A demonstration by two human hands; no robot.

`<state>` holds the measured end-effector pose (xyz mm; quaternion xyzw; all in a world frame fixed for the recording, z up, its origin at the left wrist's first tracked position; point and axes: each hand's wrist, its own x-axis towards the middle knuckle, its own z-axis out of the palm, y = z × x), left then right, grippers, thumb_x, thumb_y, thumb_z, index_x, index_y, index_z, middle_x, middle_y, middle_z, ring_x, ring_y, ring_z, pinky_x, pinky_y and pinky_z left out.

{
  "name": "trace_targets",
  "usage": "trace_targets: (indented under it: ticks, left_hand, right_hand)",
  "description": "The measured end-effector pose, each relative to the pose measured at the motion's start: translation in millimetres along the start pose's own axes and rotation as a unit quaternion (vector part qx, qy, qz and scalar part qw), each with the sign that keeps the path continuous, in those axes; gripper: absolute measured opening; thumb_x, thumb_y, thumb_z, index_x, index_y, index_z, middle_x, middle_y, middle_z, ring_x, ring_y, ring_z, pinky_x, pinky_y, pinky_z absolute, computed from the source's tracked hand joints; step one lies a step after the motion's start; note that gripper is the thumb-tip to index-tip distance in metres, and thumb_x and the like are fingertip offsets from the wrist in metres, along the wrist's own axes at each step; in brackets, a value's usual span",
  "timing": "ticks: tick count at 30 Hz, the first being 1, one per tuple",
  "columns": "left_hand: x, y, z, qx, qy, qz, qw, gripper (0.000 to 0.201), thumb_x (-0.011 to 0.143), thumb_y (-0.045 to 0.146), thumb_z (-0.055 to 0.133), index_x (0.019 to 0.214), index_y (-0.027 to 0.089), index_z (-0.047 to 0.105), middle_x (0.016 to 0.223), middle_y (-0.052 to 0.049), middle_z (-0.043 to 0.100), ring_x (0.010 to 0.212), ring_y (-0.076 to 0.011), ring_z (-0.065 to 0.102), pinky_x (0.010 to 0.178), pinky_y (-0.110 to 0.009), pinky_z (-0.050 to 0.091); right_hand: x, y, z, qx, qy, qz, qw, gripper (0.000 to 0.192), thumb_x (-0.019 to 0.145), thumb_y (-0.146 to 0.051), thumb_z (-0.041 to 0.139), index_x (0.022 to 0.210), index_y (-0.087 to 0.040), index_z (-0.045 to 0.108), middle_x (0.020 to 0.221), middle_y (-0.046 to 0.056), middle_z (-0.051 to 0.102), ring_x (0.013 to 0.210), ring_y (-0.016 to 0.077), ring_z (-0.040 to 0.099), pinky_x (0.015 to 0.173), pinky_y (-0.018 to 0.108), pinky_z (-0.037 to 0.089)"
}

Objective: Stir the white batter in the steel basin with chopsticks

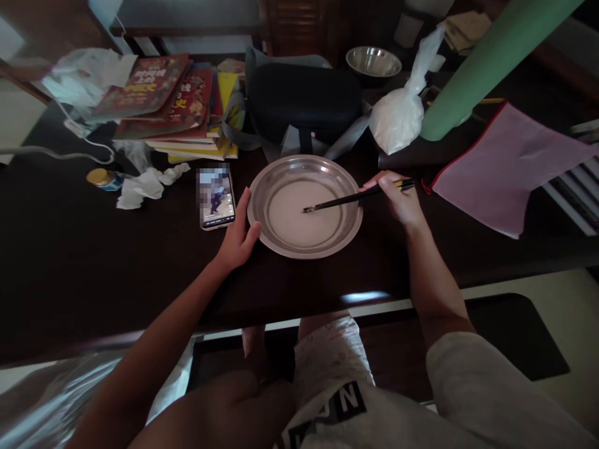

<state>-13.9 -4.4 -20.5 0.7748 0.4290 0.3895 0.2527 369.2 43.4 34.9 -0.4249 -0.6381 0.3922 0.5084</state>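
Phone (pixel 217 196) screen blurred, content unreadable. Book stack (pixel 173 103) titles too small to read. Tied white plastic bag (pixel 403 106) contents hidden. Steel plate (pixel 305 206) at table centre holds thin whitish layer, liquid or powder unclear. Left hand (pixel 238 236) spread, cupping plate's near-left rim. Right hand (pixel 395 196) at plate's right, fingers pinching dark chopsticks (pixel 356 197); tips rest mid-plate. Small steel bowl (pixel 373 62) far behind, inside not visible.
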Motion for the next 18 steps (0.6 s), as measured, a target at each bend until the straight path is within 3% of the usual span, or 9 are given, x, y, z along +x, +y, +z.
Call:
trace_targets:
  ticks: [2,7,12,18]
  left_hand:
    - [-0.2,0.1,-0.1,0.0,-0.001,-0.004,1.0,0.077,0.101,0.06,0.044,0.164,0.028,0.015,0.171,-0.012,0.018,0.156,-0.0331,0.023,0.128,-0.052,0.02]
    - [-0.2,1.4,0.9,-0.017,0.009,-0.018,1.0,0.079,0.098,0.063,0.046,0.163,0.028,0.019,0.17,-0.012,0.02,0.156,-0.0334,0.024,0.129,-0.051,0.018]
    - [0.3,1.3,2.0,-0.028,0.011,-0.015,0.999,0.078,0.098,0.064,0.047,0.162,0.028,0.02,0.17,-0.011,0.02,0.156,-0.0336,0.024,0.129,-0.052,0.016]
    - [0.0,1.1,0.9,-0.017,0.01,-0.014,1.0,0.077,0.099,0.063,0.046,0.162,0.028,0.019,0.17,-0.011,0.02,0.156,-0.0333,0.024,0.129,-0.052,0.018]
  right_hand:
    - [-0.1,0.1,-0.1,0.018,0.016,0.011,1.0,0.035,0.088,-0.059,0.063,0.078,-0.028,0.077,0.071,-0.002,0.074,0.071,0.0175,0.073,0.078,0.037,0.06]
    - [0.0,0.5,1.7,0.0,-0.032,0.006,0.999,0.039,0.086,-0.063,0.064,0.078,-0.027,0.077,0.076,0.0,0.076,0.081,0.0201,0.075,0.085,0.039,0.06]
    - [0.1,0.0,0.6,0.01,0.012,0.009,1.0,0.037,0.087,-0.06,0.063,0.078,-0.027,0.076,0.072,-0.002,0.074,0.074,0.0178,0.074,0.081,0.037,0.06]
    - [0.0,-0.6,0.8,-0.003,-0.035,-0.005,0.999,0.035,0.089,-0.058,0.063,0.081,-0.027,0.078,0.079,0.0,0.078,0.084,0.0184,0.076,0.086,0.036,0.059]
